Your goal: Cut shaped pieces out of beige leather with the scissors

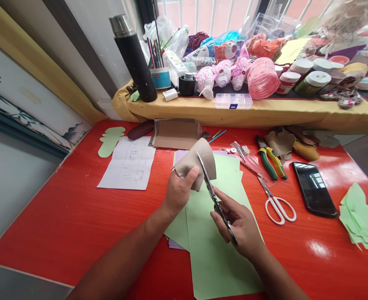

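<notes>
My left hand (181, 188) pinches a curled piece of beige leather (206, 160) between thumb and fingers, above the paper. In my right hand (238, 223) is a pair of dark-handled scissors (209, 187), its blades pointing up and to the left across the leather. Whether the blades bite into the leather's edge or only lie against it, I cannot tell. Beneath both hands lie large green paper sheets (223, 258), with lilac paper (176, 245) showing at their edges. The fingertips of my left hand are hidden behind the leather.
White-handled scissors (279, 208), green-yellow pliers (269, 160) and a phone (314, 188) lie right on the red table (62, 216). Green scraps (360, 218) lie far right. A drawn pattern sheet (129, 162) and stacked brown sheets (176, 134) lie left and behind. A black thermos (135, 62) stands on the crowded sill.
</notes>
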A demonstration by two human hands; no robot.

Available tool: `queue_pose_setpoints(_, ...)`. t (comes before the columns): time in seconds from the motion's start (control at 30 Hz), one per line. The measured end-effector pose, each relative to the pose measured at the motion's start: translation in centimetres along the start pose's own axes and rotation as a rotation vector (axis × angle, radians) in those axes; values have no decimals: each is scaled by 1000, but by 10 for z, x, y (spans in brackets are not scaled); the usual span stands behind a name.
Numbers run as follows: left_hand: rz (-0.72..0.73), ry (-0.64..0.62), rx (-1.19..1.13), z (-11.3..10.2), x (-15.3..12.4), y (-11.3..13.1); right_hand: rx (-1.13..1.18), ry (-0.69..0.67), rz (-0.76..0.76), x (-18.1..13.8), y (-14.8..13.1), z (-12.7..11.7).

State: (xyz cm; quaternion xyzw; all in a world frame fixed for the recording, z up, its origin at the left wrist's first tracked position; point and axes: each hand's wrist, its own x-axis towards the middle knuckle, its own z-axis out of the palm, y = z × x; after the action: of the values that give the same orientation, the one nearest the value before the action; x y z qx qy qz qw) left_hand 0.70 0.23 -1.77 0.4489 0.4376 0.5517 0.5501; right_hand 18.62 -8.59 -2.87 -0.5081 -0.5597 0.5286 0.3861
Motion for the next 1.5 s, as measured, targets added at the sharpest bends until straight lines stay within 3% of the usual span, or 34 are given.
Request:
queue_pose_setpoints(0.77,-59,-1,15,1,3,2,27,10,20,2,0,-1)
queue_pose_setpoints(0.83,-119,-109,45,-7,7,10,58,23,26,3,1,-2)
queue_pose_setpoints(0.87,-164,-218,71,-14,9,15,75,25,33,3,1,-3)
queue_pose_setpoints(0.97,-370,-720,220,-41,18,36,109,14,43,4,3,-4)
queue_pose_setpoints(1.03,-557,-872,370,-61,23,53,121,3,37,4,3,-4)
queue_pose_setpoints(1.1,-555,-808,495,-76,27,68,122,-5,27,3,3,-4)
queue_pose_setpoints(1.13,-476,-689,519,-81,28,74,119,-10,26,3,3,-5)
queue_pose_setpoints(1.23,-94,-164,506,-84,30,85,103,-33,36,2,1,-5)
queue_pose_setpoints(1.3,74,15,548,-80,29,86,93,-59,50,1,0,-5)
queue_pose_setpoints(1.4,105,-85,689,-72,25,84,81,-94,57,1,-2,-4)
queue_pose_setpoints(1.5,-13,-259,709,-67,23,80,60,-110,40,1,-2,-3)
